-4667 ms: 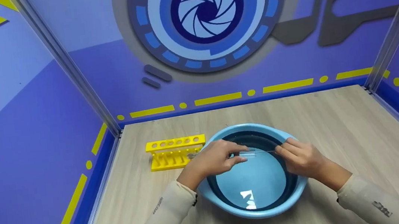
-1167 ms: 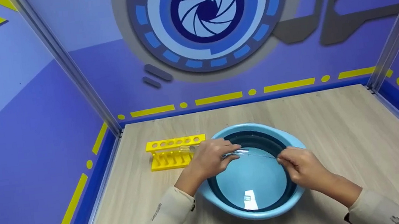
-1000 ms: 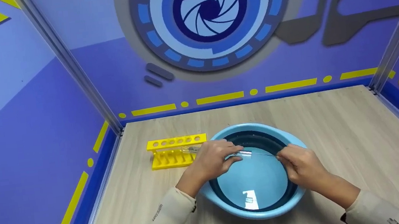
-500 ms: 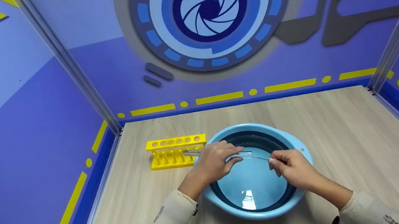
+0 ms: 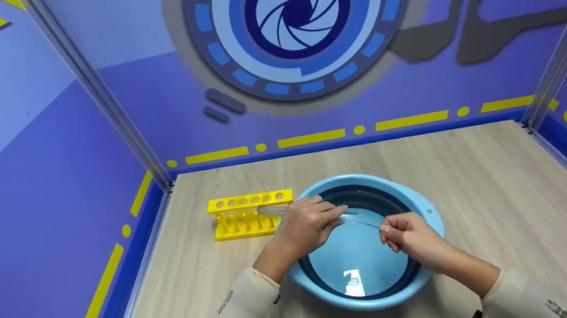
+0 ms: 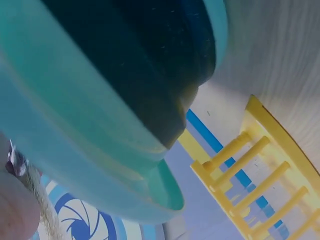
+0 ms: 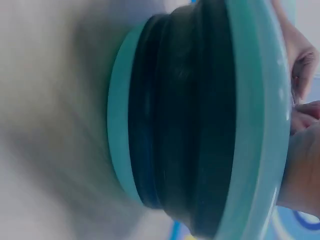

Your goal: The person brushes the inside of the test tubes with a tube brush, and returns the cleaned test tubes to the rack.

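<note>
My left hand (image 5: pixel 306 224) grips a clear glass test tube (image 5: pixel 271 210) lying nearly level above the blue basin (image 5: pixel 369 304). The tube's rounded end sticks out to the left, before the rack; its mouth faces right. From the mouth runs the thin wire handle of a test tube brush (image 5: pixel 368 223). My right hand (image 5: pixel 414 235) pinches that wire over the basin. Pale bristles (image 6: pixel 47 212) appear beside a finger in the left wrist view. In the right wrist view both hands show past the basin's rim, the wire hardly visible there.
A yellow test tube rack (image 5: pixel 249 201) with a row of holes and pegs stands left of the basin. Shallow liquid in the basin reflects light. Printed blue panels (image 5: pixel 150 115) wall in the wooden table (image 5: pixel 507 197) at the back and sides.
My right hand has moved left toward the tube, and less wire shows between the hands. The left hand stays nearly in place; the tube's tilt has shifted slightly.
</note>
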`<control>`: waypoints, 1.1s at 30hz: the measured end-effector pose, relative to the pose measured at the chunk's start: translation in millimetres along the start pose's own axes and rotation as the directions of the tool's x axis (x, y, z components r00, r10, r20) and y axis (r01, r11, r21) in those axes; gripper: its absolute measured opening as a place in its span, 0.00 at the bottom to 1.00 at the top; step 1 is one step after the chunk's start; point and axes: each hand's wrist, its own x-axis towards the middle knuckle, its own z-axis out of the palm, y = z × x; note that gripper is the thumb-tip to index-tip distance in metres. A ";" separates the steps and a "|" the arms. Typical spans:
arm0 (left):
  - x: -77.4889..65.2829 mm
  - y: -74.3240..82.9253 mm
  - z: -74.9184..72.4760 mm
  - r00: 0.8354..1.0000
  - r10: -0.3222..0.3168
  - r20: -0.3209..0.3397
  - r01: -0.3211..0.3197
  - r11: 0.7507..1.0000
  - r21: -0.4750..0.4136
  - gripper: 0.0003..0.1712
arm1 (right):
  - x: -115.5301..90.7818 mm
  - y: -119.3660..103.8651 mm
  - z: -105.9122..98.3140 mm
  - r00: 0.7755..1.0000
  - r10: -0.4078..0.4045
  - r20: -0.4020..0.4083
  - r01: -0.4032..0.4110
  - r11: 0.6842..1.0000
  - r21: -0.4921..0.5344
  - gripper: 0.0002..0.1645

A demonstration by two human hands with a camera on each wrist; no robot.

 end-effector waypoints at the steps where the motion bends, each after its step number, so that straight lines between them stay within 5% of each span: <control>1: 0.5 -0.2 -1.1 1.000 0.001 0.010 -0.001 1.000 -0.018 0.17 | -1.2 1.7 1.4 0.994 -0.097 -0.042 0.092 0.990 -0.107 0.16; 2: 1.1 -0.4 -2.6 1.000 0.003 0.022 -0.002 0.999 -0.036 0.17 | -1.9 3.7 2.5 0.972 -0.224 -0.067 0.203 0.951 -0.232 0.14; 4: 2.0 -0.6 -5.6 0.999 0.008 0.046 -0.004 0.997 -0.073 0.17 | -1.9 7.6 2.7 0.865 -0.497 -0.067 0.411 0.779 -0.474 0.12; 6: 3.3 -1.0 -8.6 0.997 0.012 0.074 -0.004 0.994 -0.110 0.17 | 0.6 10.0 1.1 0.693 -0.721 0.002 0.546 0.523 -0.654 0.12; 8: 4.4 -1.3 -12.1 0.993 0.016 0.121 0.003 0.987 -0.161 0.17 | 4.7 10.6 -2.1 0.512 -0.852 0.108 0.586 0.254 -0.769 0.12; 9: 5.1 -1.6 -13.8 0.989 0.016 0.149 0.014 0.981 -0.194 0.17 | 6.6 10.1 -4.1 0.442 -0.883 0.159 0.587 0.151 -0.795 0.13; 11: 6.6 -2.1 -17.5 0.976 0.007 0.217 0.052 0.963 -0.265 0.18 | 10.2 8.3 -8.1 0.337 -0.907 0.251 0.561 -0.021 -0.828 0.17; 14: 9.6 -3.0 -23.7 0.942 -0.012 0.334 0.147 0.913 -0.381 0.21 | 14.0 5.2 -14.0 0.222 -0.910 0.351 0.515 -0.196 -0.834 0.20; 16: 11.7 -3.9 -26.8 0.914 -0.021 0.405 0.212 0.876 -0.434 0.23 | 15.9 3.3 -17.5 0.180 -0.906 0.383 0.500 -0.251 -0.829 0.20; 17: 12.7 -4.2 -27.8 0.903 -0.025 0.429 0.239 0.858 -0.454 0.23 | 16.6 2.4 -18.8 0.171 -0.907 0.384 0.503 -0.255 -0.826 0.20; 19: 14.1 -4.3 -28.4 0.889 -0.036 0.457 0.278 0.835 -0.475 0.24 | 17.1 0.9 -20.5 0.194 -0.911 0.363 0.519 -0.219 -0.826 0.19; 21: 14.8 -3.2 -27.2 0.893 -0.056 0.446 0.284 0.839 -0.464 0.24 | 16.2 0.2 -20.2 0.270 -0.918 0.289 0.553 -0.098 -0.827 0.17; 23: 14.3 -0.9 -24.6 0.907 -0.087 0.411 0.277 0.860 -0.429 0.23 | 14.0 0.1 -18.2 0.388 -0.904 0.182 0.577 0.085 -0.812 0.12; 25: 13.1 1.9 -21.1 0.924 -0.116 0.365 0.259 0.891 -0.372 0.22 | 10.7 -0.2 -15.5 0.549 -0.834 0.059 0.569 0.321 -0.757 0.11; 27: 11.5 4.4 -16.8 0.941 -0.136 0.311 0.231 0.927 -0.294 0.21 | 7.2 -1.2 -13.1 0.724 -0.689 -0.045 0.505 0.573 -0.645 0.11; 29: 10.2 6.6 -13.3 0.959 -0.135 0.248 0.188 0.961 -0.203 0.20 | 4.7 -2.7 -12.0 0.870 -0.483 -0.096 0.378 0.780 -0.499 0.13; 31: 9.9 8.7 -9.9 0.978 -0.106 0.179 0.124 0.988 -0.096 0.19 | 3.1 -4.5 -12.3 0.963 -0.250 -0.097 0.209 0.926 -0.313 0.15; 33: 10.5 10.4 -7.2 0.992 -0.056 0.112 0.053 0.998 0.028 0.17 | 2.9 -5.7 -13.3 0.998 -0.057 -0.035 0.053 0.994 -0.097 0.18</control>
